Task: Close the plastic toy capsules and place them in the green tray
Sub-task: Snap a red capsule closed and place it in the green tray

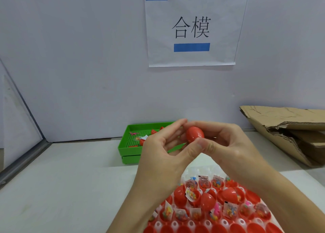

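Observation:
A red egg-shaped capsule [194,134] is held between both hands above the table, in front of the green tray [130,152]. My left hand [163,150] pinches it from the left with thumb and fingertips. My right hand [226,141] curls round it from the right. The tray stands against the back wall and holds a few red capsules [154,131] and small toy bits; my hands hide its right part. At the front, a holder [207,220] carries several open red capsule halves with small bagged toys [230,210], plus a few closed ones [208,201].
Torn cardboard boxes [288,129] lie at the back right on the white table [70,188]. A paper sign [193,27] hangs on the wall behind. A metal frame edge [22,164] runs along the table's left side.

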A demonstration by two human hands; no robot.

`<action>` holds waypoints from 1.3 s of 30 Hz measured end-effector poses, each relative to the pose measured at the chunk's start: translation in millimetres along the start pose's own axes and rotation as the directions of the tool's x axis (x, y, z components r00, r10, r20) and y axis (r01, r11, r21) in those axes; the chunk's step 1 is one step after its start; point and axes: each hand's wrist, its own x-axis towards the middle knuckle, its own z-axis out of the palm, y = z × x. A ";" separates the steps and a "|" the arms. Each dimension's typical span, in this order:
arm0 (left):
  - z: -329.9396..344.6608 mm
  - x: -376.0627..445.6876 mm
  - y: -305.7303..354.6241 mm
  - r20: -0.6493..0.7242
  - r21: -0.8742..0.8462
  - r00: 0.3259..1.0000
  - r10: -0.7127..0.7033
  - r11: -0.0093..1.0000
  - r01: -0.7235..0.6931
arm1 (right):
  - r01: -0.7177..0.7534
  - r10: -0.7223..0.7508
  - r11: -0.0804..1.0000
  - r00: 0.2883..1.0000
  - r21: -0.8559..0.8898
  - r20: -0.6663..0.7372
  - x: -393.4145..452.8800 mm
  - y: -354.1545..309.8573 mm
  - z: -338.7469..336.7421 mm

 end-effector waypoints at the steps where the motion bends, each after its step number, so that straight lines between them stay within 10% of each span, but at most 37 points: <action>1: -1.8 0.4 -0.8 0.009 0.004 1.000 -0.008 1.000 0.008 | -0.010 0.010 0.999 1.000 0.030 0.009 0.4 0.6 -0.9; 12: -12.9 1.9 -0.9 0.070 0.543 0.964 0.258 0.801 -0.254 | -0.267 0.175 0.839 0.957 0.474 0.230 0.4 1.4 2.6; 20: 2.4 -2.8 -1.2 -0.018 0.304 0.992 0.125 0.946 -0.114 | -0.396 0.221 0.612 0.917 0.684 0.333 1.1 -0.6 17.0; 24: 2.7 -2.9 -1.8 -0.064 0.409 0.981 0.185 0.901 -0.144 | -0.381 0.254 0.692 0.923 0.613 0.288 1.4 0.7 13.2; 30: -2.8 -1.7 -2.8 -0.092 0.652 0.941 0.326 0.733 -0.191 | -0.138 0.167 0.972 0.975 0.193 -0.148 5.3 2.1 6.9; 39: -4.3 -0.2 -3.5 -0.132 0.532 0.950 0.284 0.829 -0.174 | -0.057 0.084 0.991 0.969 0.124 -0.232 3.8 11.0 8.1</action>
